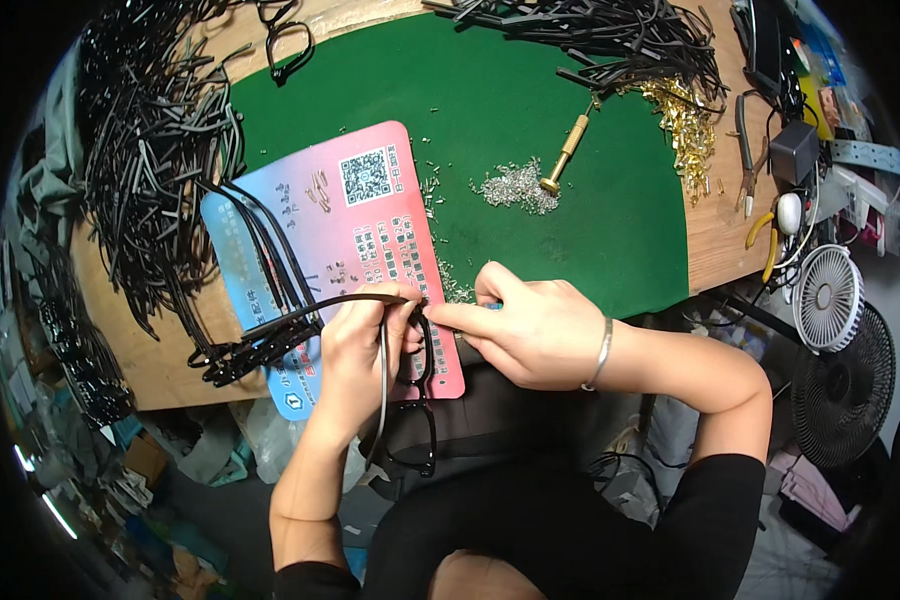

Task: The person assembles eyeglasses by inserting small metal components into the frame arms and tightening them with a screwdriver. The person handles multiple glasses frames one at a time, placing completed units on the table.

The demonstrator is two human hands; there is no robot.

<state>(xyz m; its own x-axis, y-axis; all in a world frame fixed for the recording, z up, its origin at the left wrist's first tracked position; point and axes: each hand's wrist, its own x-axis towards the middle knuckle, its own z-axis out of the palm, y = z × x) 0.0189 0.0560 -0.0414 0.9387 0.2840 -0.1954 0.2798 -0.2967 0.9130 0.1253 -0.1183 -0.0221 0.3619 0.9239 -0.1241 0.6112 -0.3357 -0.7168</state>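
Observation:
My left hand (pixel 355 345) is closed on a black eyeglass frame (pixel 429 430). One lens rim of it hangs below my fingers, over the near edge of the mat. Long dark temple arms (pixel 383 375) run out from the same grip. From the right, my right hand (pixel 540 335) meets the frame near its hinge, index finger stretched to it and the other fingers curled. A small blue bit shows between those fingers; its kind is hidden. Beneath both hands lies a pink and blue printed mat (pixel 390 225) with small screws (pixel 318 192) on it. More black eyeglass frames (pixel 255 352) lie left of my left hand.
A green mat (pixel 610 235) covers the wooden table (pixel 725 245). On it sit a heap of silver screws (pixel 518 188) and a brass screwdriver (pixel 568 155). Black temple arms (pixel 630 40) and golden parts (pixel 685 125) are piled behind. Pliers (pixel 746 160) and a white fan (pixel 828 297) stand right.

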